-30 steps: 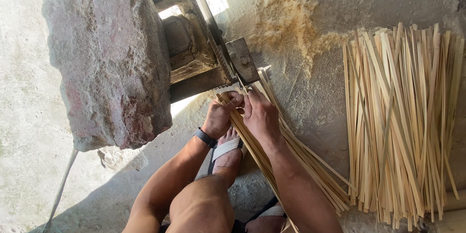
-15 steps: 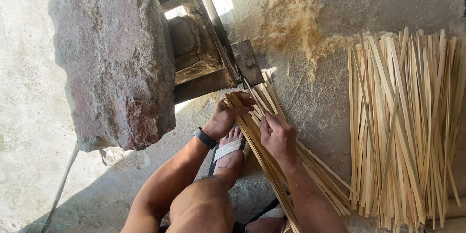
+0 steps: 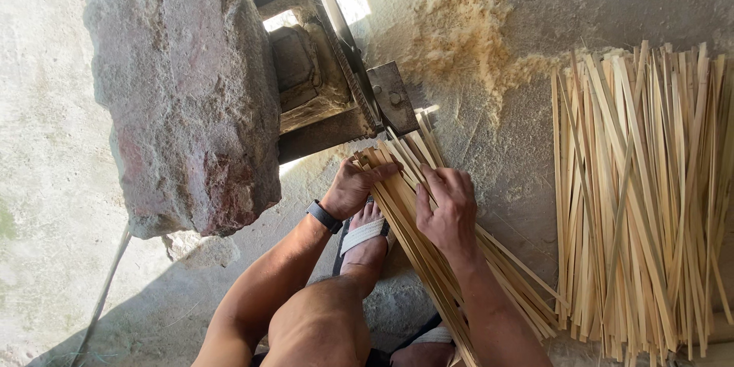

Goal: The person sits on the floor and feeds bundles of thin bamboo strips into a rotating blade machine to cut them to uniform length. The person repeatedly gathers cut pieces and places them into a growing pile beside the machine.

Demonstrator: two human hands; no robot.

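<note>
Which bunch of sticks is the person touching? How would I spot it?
Find the big grey rock. Right of it, a metal machine points down at a slanted bundle of strips. Unlike the larger pile on the right, this bundle lies under the left hand and right hand.

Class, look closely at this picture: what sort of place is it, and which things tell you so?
Probably a rough outdoor bamboo-splitting workshop: a metal cutting machine weighted by a stone block, sawdust on concrete, and piled split strips.

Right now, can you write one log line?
left hand: on strip bundle | right hand: flat on bundle | bundle tips: at metal cutter
</note>
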